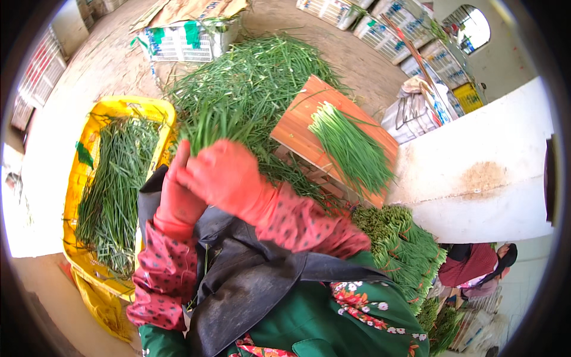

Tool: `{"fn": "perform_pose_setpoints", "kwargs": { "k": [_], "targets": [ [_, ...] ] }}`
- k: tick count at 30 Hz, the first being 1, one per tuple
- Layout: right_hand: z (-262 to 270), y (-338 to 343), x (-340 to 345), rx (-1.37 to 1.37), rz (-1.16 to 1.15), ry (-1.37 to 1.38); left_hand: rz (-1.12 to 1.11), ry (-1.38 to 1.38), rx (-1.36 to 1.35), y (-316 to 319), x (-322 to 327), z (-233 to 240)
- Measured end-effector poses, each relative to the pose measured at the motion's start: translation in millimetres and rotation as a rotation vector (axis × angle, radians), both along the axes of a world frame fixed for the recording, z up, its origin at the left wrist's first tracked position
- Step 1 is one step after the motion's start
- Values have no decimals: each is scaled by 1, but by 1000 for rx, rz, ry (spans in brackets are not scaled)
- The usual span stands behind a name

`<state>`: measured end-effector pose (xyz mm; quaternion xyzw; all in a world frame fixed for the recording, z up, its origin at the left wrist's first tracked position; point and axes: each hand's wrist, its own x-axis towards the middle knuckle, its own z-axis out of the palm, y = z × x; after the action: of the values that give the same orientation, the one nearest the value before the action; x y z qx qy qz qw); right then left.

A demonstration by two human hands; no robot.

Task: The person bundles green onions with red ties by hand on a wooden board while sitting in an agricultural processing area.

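Observation:
My left hand [178, 196], in a coral rubber glove, is raised at the yellow crate's right side, beside a bunch of long green stalks [214, 127]. My right hand [229, 178], gloved the same way and blurred, overlaps the left one just below this bunch. The gloves hide which fingers grip the stalks. Behind them lies a large heap of loose green stalks [267, 67]. To the right, a trimmed bunch of green stalks [352, 147] rests on an orange-brown wooden board [301, 111], pale ends towards the top left.
A yellow plastic crate [167, 116] with loose stalks stands at the left. Tied green bundles [406, 250] are stacked at lower right, near another person [473, 267]. A white crate [187, 42] stands beyond the heap; a white wall [473, 178] bounds the right side.

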<state>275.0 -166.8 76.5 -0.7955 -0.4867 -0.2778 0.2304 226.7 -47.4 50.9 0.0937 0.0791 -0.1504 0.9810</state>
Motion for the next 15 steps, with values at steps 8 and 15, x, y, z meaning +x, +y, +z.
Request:
{"fn": "perform_pose_setpoints", "kwargs": {
  "k": [8,15],
  "targets": [
    [-57,-54,-47,410,186,982,24,122,593,15,-45,-64],
    [-71,-53,-29,672,270,1916,-99,128,687,-3,-73,-53]
  ]
}}
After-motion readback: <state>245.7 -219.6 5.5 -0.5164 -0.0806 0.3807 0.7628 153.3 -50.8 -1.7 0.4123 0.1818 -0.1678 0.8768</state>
